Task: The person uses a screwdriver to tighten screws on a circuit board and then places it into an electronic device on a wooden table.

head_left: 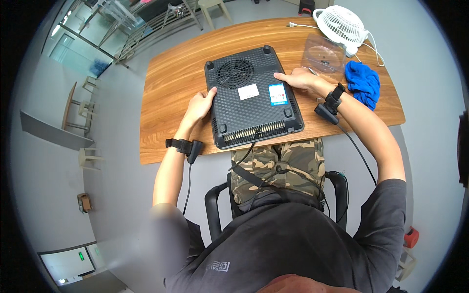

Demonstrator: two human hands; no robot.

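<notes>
A black induction cooker is on the wooden table with its underside facing up. The underside shows a round fan grille, small feet at the corners, a white label and a blue-and-white sticker. My left hand grips its left edge, thumb on top and the other fingers hidden beneath. On the opposite edge my right hand holds it likewise, its thumb over the upper right side. A slotted vent runs along the edge nearest me, and a dark cord hangs from there toward my lap.
The wooden table has a curved far edge. At the far right stand a white fan with its cord, a clear plastic box and a crumpled blue cloth. Cables run from the straps on both my wrists.
</notes>
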